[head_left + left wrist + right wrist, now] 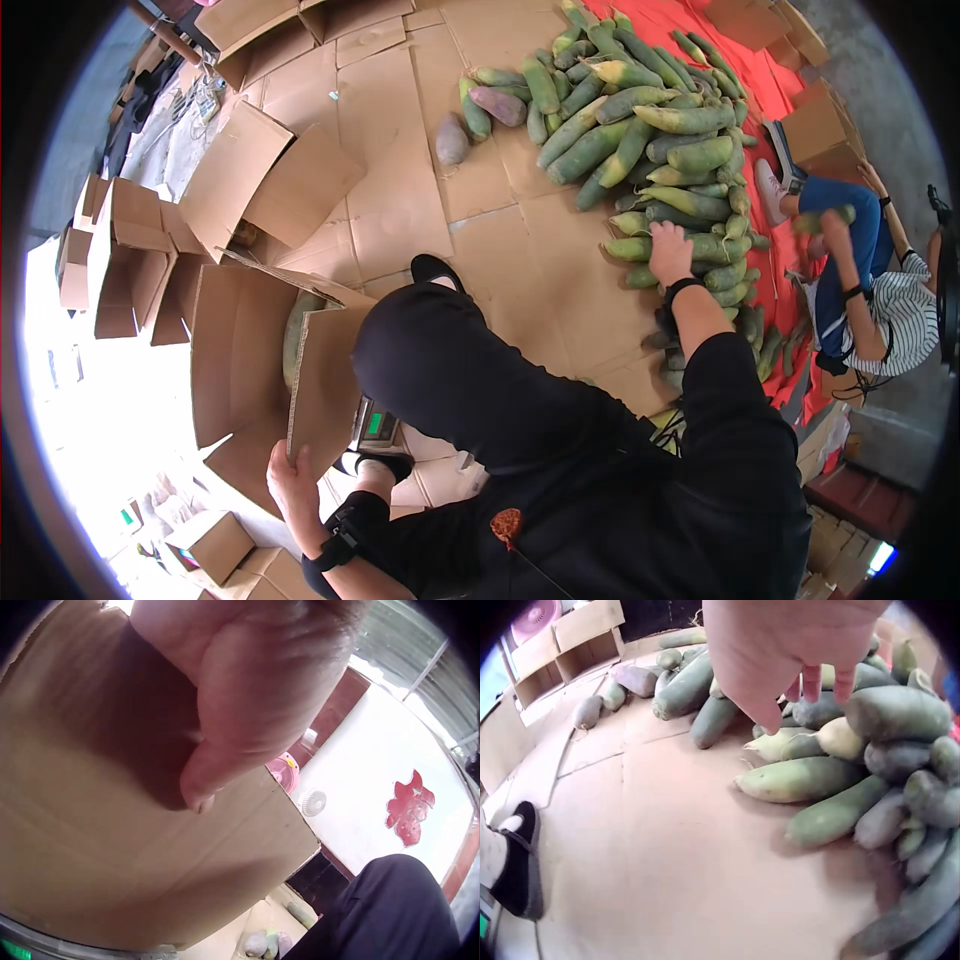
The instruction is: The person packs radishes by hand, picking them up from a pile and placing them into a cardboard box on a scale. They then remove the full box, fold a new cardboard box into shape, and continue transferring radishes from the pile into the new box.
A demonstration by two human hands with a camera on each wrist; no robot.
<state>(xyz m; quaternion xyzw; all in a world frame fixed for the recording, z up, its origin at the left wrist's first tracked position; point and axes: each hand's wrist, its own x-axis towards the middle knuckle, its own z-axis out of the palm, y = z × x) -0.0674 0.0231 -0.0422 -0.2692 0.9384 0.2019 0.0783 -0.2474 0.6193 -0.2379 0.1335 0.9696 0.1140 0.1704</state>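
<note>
My left hand [293, 483] grips the upper edge of a cardboard box flap [330, 385]. In the left wrist view its thumb [196, 780] lies against the cardboard face, and the other fingers are hidden. The box [235, 350] is open at the top, with a long green radish [297, 335] partly visible inside. Over a large pile of green radishes [700, 205] is my right hand [670, 253], palm down. In the right wrist view its loosely bent fingers hang close above the pale-tipped radishes [802, 778] and hold nothing.
A scale with a green display [378, 425] stands beside the box. More open cartons [130, 255] are at the left. Flattened cardboard [400, 150] covers the floor, with a red sheet [765, 80] beyond the pile. Another person [880, 310] sits at the right, holding a radish [824, 219].
</note>
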